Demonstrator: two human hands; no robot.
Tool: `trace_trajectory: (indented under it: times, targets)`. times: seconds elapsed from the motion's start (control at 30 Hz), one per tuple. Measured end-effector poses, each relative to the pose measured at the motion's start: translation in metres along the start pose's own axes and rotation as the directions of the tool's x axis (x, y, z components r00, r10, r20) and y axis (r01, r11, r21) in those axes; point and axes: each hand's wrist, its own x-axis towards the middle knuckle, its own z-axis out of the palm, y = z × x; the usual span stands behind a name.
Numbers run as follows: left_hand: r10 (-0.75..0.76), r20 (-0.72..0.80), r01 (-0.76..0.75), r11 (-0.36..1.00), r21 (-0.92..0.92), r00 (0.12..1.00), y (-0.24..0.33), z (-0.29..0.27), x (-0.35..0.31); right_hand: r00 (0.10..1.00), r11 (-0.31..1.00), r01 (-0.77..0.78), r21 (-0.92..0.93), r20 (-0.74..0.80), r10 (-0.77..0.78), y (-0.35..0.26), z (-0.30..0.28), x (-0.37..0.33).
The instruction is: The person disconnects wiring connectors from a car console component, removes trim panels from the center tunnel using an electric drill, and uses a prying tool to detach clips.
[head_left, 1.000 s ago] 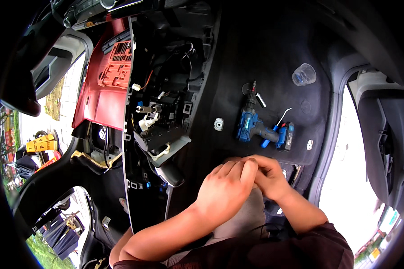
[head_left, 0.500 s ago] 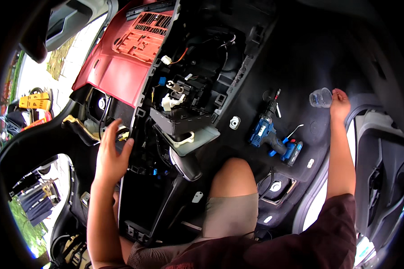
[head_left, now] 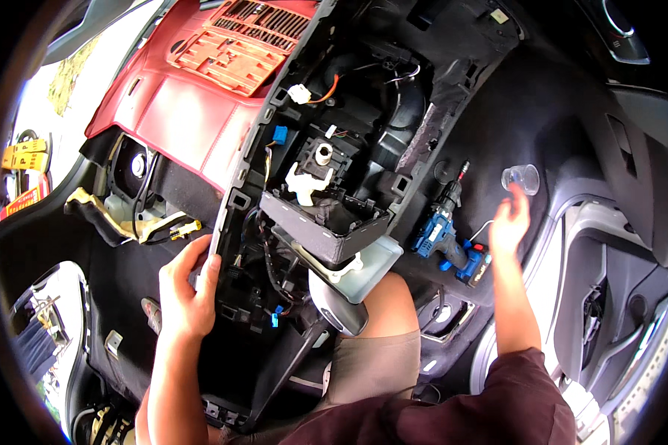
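My left hand (head_left: 188,293) grips the edge of a long black console frame (head_left: 239,199), thumb on one side and fingers on the other. My right hand (head_left: 509,226) reaches over the dark carpet with its fingers stretched forward and apart. Its fingertips are at the near edge of a small clear plastic cup (head_left: 527,178); whether they touch it is hard to see. Left of that hand lies a blue cordless drill (head_left: 441,233), a long bit in its chuck. Beside the drill's battery is a blue-handled tool (head_left: 467,252), partly hidden.
Within the console are a white plastic bracket (head_left: 304,183), a black tray-like part (head_left: 326,230), loose wires and a blue connector (head_left: 280,135). An orange bit case (head_left: 237,55) rests on a red leather seat (head_left: 167,122). An open car door (head_left: 620,297) stands at the right.
My left hand has come onto the console frame's edge. My right hand has shifted from the cup's right side to its near side. The console appears shifted right, and the view has moved.
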Motion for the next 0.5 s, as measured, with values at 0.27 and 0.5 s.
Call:
trace_trajectory:
  times: [0.27, 0.5]
  targets:
    - [0.058, -0.063, -0.056, 0.998, 0.030, 0.996, -0.001, 0.000, -0.001, 0.785, 0.957, 0.283, 0.070, 0.556, -0.273, -0.156, 0.057, -0.165]
    - [0.064, -0.095, -0.060, 0.998, 0.036, 0.993, -0.007, 0.002, -0.002, 0.869, 0.869, 0.323, -0.375, 0.480, -0.116, -0.143, 0.136, -0.176]
